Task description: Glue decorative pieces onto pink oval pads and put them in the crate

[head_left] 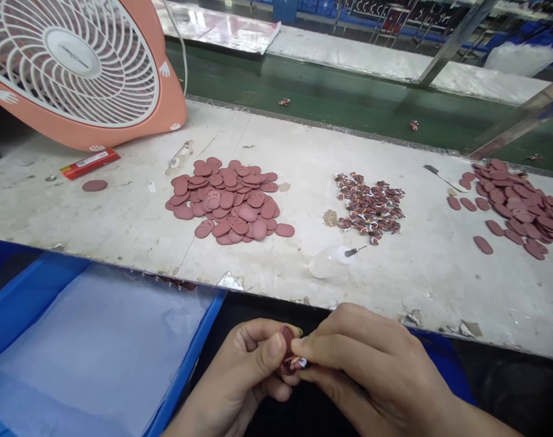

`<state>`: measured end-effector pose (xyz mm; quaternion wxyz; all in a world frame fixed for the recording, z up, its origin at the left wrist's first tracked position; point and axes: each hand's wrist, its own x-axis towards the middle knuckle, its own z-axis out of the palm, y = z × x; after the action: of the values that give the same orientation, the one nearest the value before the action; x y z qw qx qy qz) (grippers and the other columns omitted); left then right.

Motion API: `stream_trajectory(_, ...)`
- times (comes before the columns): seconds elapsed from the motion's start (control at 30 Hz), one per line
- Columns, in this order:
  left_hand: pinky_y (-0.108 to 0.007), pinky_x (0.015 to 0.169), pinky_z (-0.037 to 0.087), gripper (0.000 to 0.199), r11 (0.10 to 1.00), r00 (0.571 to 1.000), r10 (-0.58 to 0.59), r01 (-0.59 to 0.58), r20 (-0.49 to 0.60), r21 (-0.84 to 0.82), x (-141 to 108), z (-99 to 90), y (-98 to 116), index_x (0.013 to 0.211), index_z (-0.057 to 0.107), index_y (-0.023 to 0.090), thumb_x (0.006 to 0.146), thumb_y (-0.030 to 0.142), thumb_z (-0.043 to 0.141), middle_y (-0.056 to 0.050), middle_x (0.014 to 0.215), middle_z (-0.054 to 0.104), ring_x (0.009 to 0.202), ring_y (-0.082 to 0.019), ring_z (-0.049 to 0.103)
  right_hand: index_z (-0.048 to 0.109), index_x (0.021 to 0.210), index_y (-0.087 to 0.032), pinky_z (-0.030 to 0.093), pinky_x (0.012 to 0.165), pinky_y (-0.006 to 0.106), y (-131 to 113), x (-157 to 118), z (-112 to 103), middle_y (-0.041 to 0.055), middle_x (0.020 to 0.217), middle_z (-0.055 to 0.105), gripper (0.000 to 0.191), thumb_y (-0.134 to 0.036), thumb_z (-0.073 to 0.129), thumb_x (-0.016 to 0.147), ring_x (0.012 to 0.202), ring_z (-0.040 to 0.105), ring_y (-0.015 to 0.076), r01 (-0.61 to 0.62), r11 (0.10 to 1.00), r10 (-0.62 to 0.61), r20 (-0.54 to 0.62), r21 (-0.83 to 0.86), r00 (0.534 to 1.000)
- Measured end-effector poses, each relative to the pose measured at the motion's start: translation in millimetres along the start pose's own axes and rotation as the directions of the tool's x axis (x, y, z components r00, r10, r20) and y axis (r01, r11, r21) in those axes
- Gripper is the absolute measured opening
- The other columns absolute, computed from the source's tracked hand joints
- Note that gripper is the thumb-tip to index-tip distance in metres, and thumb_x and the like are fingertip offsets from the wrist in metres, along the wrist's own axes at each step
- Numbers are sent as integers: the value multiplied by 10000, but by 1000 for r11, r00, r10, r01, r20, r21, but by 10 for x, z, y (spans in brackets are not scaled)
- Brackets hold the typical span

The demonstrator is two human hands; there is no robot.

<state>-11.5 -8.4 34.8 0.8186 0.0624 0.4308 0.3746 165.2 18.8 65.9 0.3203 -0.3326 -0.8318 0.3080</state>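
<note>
Below the bench edge, my left hand [244, 367] pinches a small reddish-brown oval piece [287, 335] between thumb and fingers. My right hand [371, 358] meets it from the right, its thumb and fingers closed around a little brown-and-white piece [297, 363] that lies against the oval. The fingers hide much of both parts, and I cannot tell whether they are joined. On the bench in front lie a pile of flat reddish-brown ovals [230, 200] and a heap of small brown-and-white pieces [371, 206]. A translucent squeeze bottle with a needle tip [328, 262] rests nearest my right hand.
An orange fan [171, 103] stands at the back left beside a red box [90, 164]. More ovals [522, 206] are piled at far right. A blue bin [203, 331] lined with white sheeting sits lower left. A green belt [340, 118] runs behind the bench [135, 227].
</note>
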Motion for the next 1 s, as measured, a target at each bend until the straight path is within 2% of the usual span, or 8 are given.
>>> stream_trajectory(0.2, -120, 457, 455, 294, 1000, 1000, 20, -20, -18, 11, 30, -24, -39, 680, 756, 133, 621, 397, 871, 7, 583, 625, 509, -52, 533, 680, 952, -133, 529, 624, 203, -4, 3, -23, 51, 778, 685, 139, -44, 618, 865, 682, 620, 124, 0, 1000, 0, -4, 2, 1000)
stream_trajectory(0.5, -115, 473, 463, 235, 1000, 1000, 22, -22, 12, 9, 98, -107, -101, 772, 780, 149, 704, 370, 825, 1, 602, 632, 528, -52, 541, 662, 1007, -125, 528, 630, 236, 89, -45, 36, 63, 804, 683, 172, -51, 585, 873, 691, 601, 138, 8, 1000, -8, -1, -9, 1000)
stream_trajectory(1.0, -115, 495, 476, 251, 1000, 1000, 6, -6, -11, 12, 106, -97, -93, 711, 754, 127, 699, 365, 830, -4, 615, 636, 540, -52, 549, 636, 1028, -156, 508, 640, 245, 116, -55, 55, 50, 826, 673, 168, -75, 563, 901, 713, 588, 142, -14, 1000, 13, 32, 11, 999)
